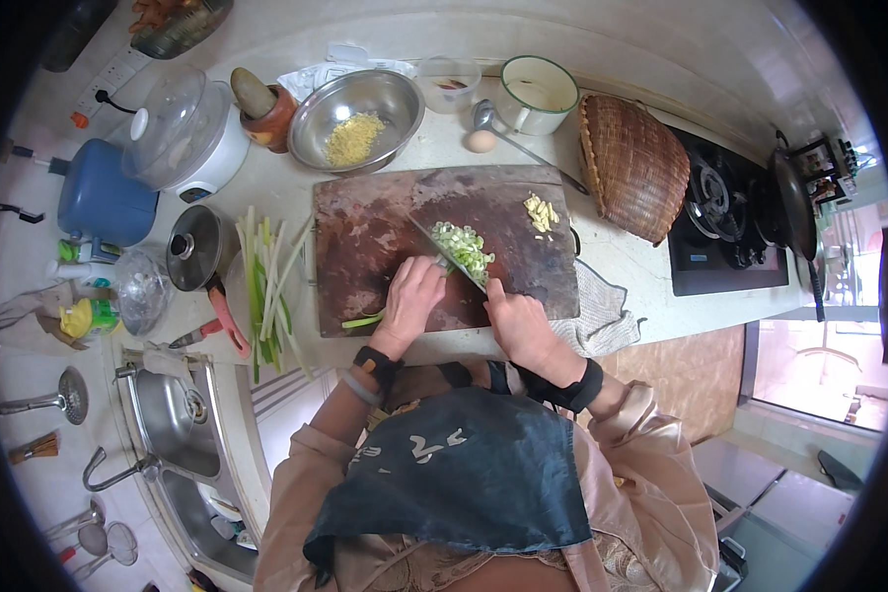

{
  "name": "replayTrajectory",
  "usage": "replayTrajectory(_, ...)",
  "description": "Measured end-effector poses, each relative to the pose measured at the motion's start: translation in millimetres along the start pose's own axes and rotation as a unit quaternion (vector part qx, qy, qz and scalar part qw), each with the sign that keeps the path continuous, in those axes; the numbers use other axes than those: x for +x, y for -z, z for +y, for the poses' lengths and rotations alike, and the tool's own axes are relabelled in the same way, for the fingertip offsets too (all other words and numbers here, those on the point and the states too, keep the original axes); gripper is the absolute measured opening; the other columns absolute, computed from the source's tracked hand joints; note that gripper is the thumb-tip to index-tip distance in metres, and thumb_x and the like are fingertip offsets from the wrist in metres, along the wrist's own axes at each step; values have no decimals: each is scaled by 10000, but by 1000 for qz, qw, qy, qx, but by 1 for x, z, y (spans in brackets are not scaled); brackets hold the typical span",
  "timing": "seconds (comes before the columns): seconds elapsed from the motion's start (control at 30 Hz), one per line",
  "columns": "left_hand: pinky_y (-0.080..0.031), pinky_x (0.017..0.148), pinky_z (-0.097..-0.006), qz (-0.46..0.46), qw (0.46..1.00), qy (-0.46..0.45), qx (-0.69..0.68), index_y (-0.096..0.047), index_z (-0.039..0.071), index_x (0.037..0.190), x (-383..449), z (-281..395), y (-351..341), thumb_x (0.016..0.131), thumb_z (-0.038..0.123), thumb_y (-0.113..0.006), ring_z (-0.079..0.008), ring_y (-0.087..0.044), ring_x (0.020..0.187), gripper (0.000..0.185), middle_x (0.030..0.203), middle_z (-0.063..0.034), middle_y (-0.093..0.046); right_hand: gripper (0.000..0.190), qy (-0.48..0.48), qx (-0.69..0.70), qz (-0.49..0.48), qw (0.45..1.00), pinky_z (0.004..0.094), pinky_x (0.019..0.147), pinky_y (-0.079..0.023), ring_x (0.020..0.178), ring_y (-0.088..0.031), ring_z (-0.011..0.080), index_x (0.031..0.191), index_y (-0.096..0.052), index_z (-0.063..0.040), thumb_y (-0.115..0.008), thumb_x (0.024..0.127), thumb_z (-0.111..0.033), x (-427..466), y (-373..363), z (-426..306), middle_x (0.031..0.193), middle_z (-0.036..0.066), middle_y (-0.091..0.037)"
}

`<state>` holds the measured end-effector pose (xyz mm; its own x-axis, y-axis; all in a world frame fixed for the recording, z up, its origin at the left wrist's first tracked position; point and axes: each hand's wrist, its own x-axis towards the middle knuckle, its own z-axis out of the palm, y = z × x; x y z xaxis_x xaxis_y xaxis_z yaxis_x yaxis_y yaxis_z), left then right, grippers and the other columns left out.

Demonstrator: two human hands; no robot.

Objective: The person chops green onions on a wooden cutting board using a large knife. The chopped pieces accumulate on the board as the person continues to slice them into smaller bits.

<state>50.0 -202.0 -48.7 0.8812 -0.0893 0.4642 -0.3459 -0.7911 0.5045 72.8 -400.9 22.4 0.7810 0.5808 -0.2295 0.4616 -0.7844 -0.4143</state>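
Note:
My right hand (522, 322) grips the handle of a kitchen knife (433, 240), its blade slanting to the far left over a wooden cutting board (370, 229). Under the curled fingers of my left hand (414, 292) lies a green scallion (362, 322), pressed to the board beside the blade. Its end sticks out to the left of the hand; the part beneath the fingers is mostly hidden. On the blade's right side is a pile of sliced scallion (462, 248). Small pale pieces, perhaps garlic (542, 213), sit near the board's far right corner.
Whole scallions (266, 288) lie left of the board, near a lidded saucepan (196, 248). Behind stand a steel bowl (307, 133) with yellow crumbs, an egg (481, 141), a ladle (536, 154) and an enamel pot (536, 122). A woven basket (636, 170) leans beside the gas stove (732, 274).

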Motion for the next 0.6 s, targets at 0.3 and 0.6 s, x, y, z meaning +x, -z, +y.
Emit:
replayTrajectory(0.3,-483,786,-399,14,1000,-22,-6,-607,14,938,-4,-3,-4,727,-8,-692,-297,-553,889,229,974,-119,-567,310,17,-33,0,999,453,644,-562,715,-694,388,985,-460,47,-625,723,33,2,-8,2,721,223,-667)
replayTrajectory(0.6,-484,777,-401,-1,1000,-15,23,-598,36,909,-2,-6,-11,719,3,-676,-309,-535,861,208,919,-116,-540,288,38,-17,8,999,463,626,-556,704,-690,397,973,-458,48,-612,730,33,-7,4,-1,721,230,-665)
